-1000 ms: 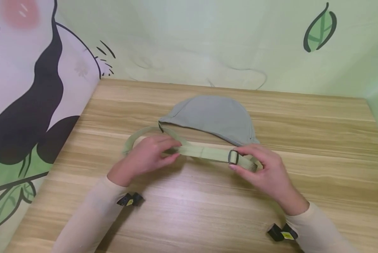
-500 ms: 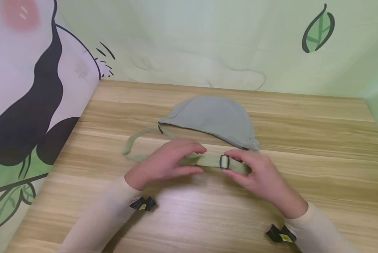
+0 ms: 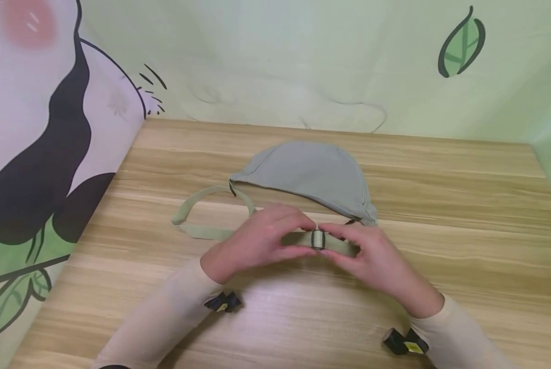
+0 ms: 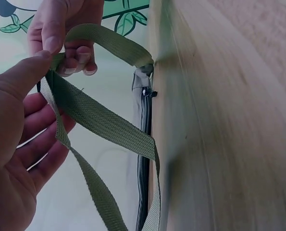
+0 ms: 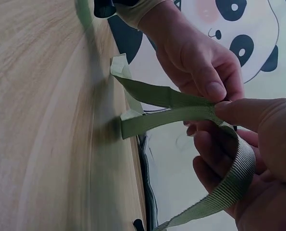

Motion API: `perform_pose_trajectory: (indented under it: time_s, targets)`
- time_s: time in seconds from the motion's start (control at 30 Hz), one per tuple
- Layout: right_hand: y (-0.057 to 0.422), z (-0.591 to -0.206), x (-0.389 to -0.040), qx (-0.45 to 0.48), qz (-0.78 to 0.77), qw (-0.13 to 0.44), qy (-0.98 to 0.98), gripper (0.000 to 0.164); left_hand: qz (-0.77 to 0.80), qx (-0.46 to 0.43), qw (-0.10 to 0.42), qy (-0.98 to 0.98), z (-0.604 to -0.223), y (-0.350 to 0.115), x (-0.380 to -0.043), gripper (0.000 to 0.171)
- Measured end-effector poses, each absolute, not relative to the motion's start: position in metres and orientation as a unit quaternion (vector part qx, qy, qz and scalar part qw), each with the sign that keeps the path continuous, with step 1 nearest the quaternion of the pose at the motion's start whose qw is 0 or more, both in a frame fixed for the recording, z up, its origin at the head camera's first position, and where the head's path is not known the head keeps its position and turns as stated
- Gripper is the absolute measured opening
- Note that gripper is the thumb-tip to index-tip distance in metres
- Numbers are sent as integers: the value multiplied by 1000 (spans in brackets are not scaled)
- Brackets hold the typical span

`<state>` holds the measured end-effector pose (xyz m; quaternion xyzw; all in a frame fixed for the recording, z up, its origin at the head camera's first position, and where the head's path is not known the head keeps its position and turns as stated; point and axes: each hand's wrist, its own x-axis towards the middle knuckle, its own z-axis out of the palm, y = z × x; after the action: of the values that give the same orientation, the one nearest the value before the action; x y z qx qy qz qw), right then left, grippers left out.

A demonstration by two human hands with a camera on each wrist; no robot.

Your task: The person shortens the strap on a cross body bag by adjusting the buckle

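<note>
A grey zippered bag (image 3: 307, 174) with a green webbing strap (image 3: 206, 232) lies on the table. In the head view, a dark slide buckle (image 3: 318, 239) sits on the strap between my two hands. My right hand (image 3: 376, 259) pinches the buckle from the right, thumb below and fingers above. From the left, my left hand (image 3: 261, 238) holds the strap, its fingertips at the buckle's edge. The left wrist view shows a doubled strap (image 4: 104, 118) hanging beyond my left thumb. Fingers and thumbs mostly hide the buckle in both wrist views.
The wooden table (image 3: 464, 205) meets a pale green wall (image 3: 266, 61) printed with a panda and leaves. A loop of strap lies left of the bag. The bag's zipper (image 4: 143, 183) runs along the edge facing me.
My left hand has slid right along the strap until its fingertips reached the buckle. My right hand and the buckle have shifted slightly left. The bag has hardly moved.
</note>
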<state>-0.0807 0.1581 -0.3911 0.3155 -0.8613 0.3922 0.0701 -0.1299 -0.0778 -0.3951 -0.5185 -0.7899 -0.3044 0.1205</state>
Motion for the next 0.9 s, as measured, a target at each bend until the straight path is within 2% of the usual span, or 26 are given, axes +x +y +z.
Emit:
perform_pose_trajectory:
  time_s: [0.13,0.33,0.63,0.9]
  targets:
    - [162,-393,-81,298,419,18,-857,40,-321,-512,106,-790,-398,-79,-129,32]
    - [172,-397,-81,248,503,-75,-824,13,-378,-504,77,-773,-397,-83,-129,28]
    - [172,-394,-82,258,585,-89,-763,15,-420,-537,75,-728,-398,-82,-132,32]
    - [167,-390,-81,237,638,-119,-723,11,-436,-545,79,-712,-398,-81,-132,30]
